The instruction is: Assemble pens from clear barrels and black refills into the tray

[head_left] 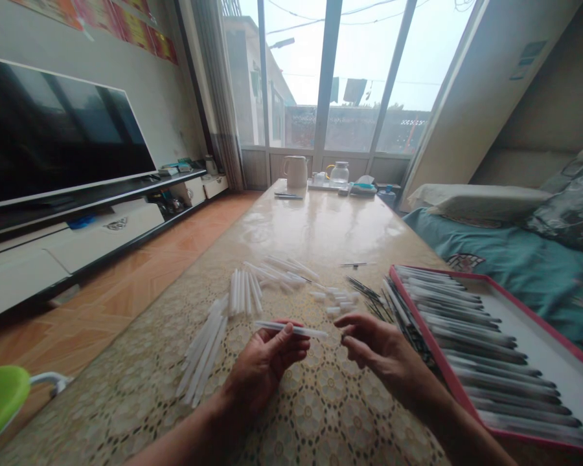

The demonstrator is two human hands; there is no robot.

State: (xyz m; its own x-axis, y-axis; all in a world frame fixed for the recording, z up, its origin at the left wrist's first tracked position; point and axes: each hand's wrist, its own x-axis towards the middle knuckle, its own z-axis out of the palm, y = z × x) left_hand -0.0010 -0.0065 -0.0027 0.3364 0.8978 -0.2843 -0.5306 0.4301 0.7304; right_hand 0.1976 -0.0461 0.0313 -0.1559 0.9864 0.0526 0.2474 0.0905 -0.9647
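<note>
My left hand point(267, 362) is closed around a white pen barrel point(291, 329), its thumb pressed on top and the tube pointing right. Just right of the barrel's end, my right hand point(376, 343) has thumb and fingers curled together; a tiny dark piece shows at the thumb tip, too small to name. Left of my hands lie loose white pen barrels point(204, 356), with another bundle of barrels point(244, 291) beyond them. Short white pen caps point(337, 299) are scattered ahead of my right hand. Thin dark refills point(369, 294) lie beside them.
A pink-rimmed box point(454, 395) on the right holds rows of pens point(490, 336) with dark ends. At the table's far end stand a pitcher point(296, 171), a glass jug point(339, 173) and a tissue pack point(363, 188). A green stool point(2, 401) is at lower left.
</note>
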